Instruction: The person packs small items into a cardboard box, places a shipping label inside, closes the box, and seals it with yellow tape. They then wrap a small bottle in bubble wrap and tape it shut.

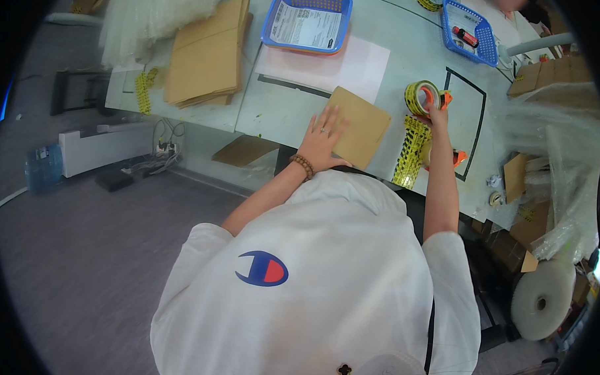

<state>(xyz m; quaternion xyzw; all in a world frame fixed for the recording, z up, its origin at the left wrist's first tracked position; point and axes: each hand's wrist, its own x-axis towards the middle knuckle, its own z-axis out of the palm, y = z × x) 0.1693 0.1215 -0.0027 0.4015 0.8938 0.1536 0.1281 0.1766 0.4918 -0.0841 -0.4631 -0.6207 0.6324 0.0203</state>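
Observation:
My left hand (pixel 323 137), wearing a ring and a beaded bracelet, lies spread over a flat brown cardboard piece (pixel 364 123) at the table's near edge. Its thumb is by the piece's lower corner; whether this is a folded box cannot be told. To the right, my right hand (pixel 436 115) grips an orange tape dispenser (pixel 446 98) that carries a roll of yellow-and-black tape (pixel 418 98). Strips of the same patterned tape (pixel 411 151) hang at the table edge beside my right forearm. Another orange dispenser (pixel 459 158) is partly hidden behind that forearm.
A stack of flat cardboard (pixel 205 55) lies left, beside bubble wrap (pixel 152 18). Ahead, a blue basket (pixel 267 25) holds printed papers, near white sheets (pixel 368 66). A second blue basket (pixel 487 43) contains a small red-labelled bottle (pixel 466 37). Plastic wrap (pixel 568 162) hangs right.

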